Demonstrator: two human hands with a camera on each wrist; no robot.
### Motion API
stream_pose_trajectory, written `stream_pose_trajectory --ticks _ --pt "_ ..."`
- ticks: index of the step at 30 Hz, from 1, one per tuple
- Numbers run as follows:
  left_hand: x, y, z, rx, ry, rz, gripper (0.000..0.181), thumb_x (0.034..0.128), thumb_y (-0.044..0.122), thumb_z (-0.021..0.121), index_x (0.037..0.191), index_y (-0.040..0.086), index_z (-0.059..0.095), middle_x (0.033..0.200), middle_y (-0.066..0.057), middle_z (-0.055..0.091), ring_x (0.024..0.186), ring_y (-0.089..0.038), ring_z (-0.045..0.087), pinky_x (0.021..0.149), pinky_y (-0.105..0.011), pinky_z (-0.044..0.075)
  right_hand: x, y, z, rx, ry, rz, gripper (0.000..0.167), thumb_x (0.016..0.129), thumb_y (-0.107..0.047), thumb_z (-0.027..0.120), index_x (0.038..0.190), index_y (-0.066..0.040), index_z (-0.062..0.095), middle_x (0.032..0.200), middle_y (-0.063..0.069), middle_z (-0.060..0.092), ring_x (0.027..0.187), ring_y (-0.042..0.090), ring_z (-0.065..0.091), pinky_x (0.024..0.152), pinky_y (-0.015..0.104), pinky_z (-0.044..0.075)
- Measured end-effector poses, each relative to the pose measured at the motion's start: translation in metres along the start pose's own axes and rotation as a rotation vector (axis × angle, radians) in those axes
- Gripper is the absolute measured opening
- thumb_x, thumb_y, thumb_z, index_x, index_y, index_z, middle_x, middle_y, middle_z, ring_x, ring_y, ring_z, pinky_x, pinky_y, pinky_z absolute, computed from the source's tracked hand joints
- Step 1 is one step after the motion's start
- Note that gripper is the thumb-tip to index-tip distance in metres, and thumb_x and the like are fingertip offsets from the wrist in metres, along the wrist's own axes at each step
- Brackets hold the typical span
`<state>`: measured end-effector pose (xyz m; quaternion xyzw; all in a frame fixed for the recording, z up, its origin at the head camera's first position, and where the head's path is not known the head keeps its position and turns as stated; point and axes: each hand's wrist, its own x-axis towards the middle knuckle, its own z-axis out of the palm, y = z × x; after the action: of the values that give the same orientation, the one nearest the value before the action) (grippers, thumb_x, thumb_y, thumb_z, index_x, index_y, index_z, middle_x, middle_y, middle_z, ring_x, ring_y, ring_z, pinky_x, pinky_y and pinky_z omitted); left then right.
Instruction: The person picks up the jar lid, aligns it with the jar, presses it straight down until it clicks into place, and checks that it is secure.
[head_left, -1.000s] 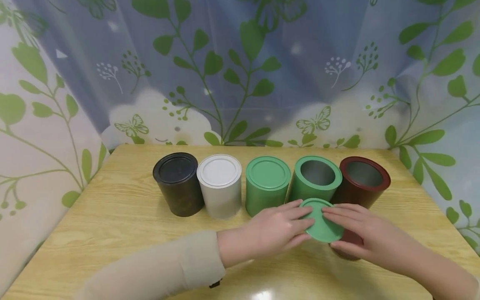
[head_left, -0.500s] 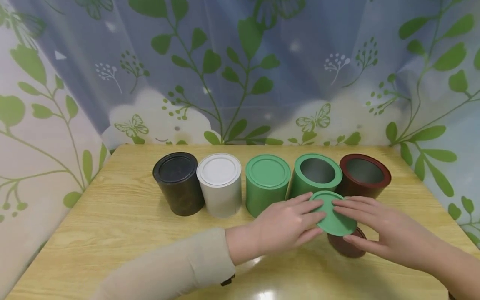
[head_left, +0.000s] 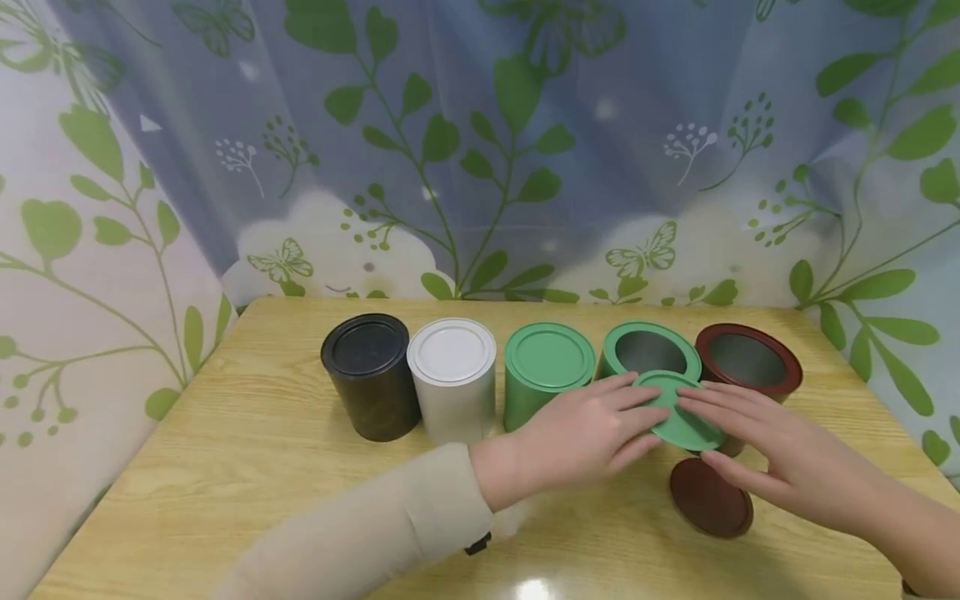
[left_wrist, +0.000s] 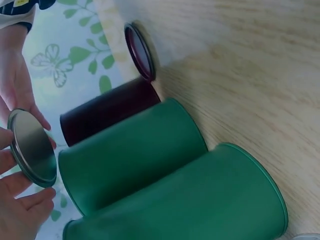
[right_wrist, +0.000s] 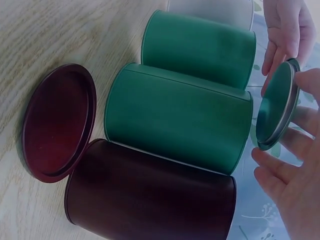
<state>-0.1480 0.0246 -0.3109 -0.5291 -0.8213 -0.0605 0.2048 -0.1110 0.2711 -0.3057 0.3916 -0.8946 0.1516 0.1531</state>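
A green can lid (head_left: pixel 682 417) is held between both hands, above and in front of the open green can (head_left: pixel 651 350). My left hand (head_left: pixel 573 433) grips the lid's left edge, fingertips on its top. At the opposite edge, my right hand (head_left: pixel 787 454) holds it with fingers on top and thumb low at the near rim. The left wrist view shows the lid's silvery underside (left_wrist: pixel 35 142), apart from the can. Just right of the green can stands an open dark red can (head_left: pixel 750 358), partly covered by my right hand. Its dark red lid (head_left: pixel 711 498) lies on the table in front.
Left of the open cans stand a lidded green can (head_left: pixel 549 357), a white can (head_left: pixel 452 375) and a black can (head_left: pixel 371 375), in one row. They share a wood-grain table (head_left: pixel 247 433). A leaf-patterned curtain (head_left: pixel 480 167) hangs behind it.
Both hands have carried the green lid rightward and nearer the open green can's rim. The dark red lid on the table has come into fuller view. The head view has shifted slightly.
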Motion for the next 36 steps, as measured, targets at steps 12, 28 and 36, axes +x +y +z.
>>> stream_pose_trajectory --ticks 12,28,36 --pt "0.012 -0.008 0.005 0.043 -0.109 -0.028 0.036 0.1008 0.030 0.042 0.130 0.016 0.057 0.133 -0.001 0.053 0.126 -0.020 0.045 0.102 -0.030 0.036 0.005 0.006 0.001 -0.003 -0.054 0.098 0.050 0.088 -0.017 0.066 0.135 -0.019 0.051 0.136 0.001 0.049 0.132 0.016 0.033 0.100 0.005 0.010" --pt "0.023 -0.015 0.004 0.050 -0.254 -0.095 0.036 0.1006 0.029 0.043 0.133 0.016 0.053 0.135 0.001 0.051 0.128 -0.014 0.042 0.107 -0.036 0.031 0.016 0.011 0.004 0.071 -0.186 0.232 0.044 0.099 -0.025 0.048 0.141 -0.015 0.043 0.144 0.005 0.040 0.138 0.023 0.024 0.105 0.012 0.013" --pt "0.030 -0.019 0.003 0.079 -0.315 -0.121 0.038 0.1011 0.031 0.040 0.135 0.019 0.051 0.138 0.003 0.048 0.129 -0.011 0.039 0.108 -0.038 0.027 0.020 0.016 0.006 0.016 -0.173 0.210 0.044 0.097 -0.023 0.051 0.139 -0.010 0.046 0.143 0.010 0.041 0.135 0.026 0.030 0.104 0.011 0.014"
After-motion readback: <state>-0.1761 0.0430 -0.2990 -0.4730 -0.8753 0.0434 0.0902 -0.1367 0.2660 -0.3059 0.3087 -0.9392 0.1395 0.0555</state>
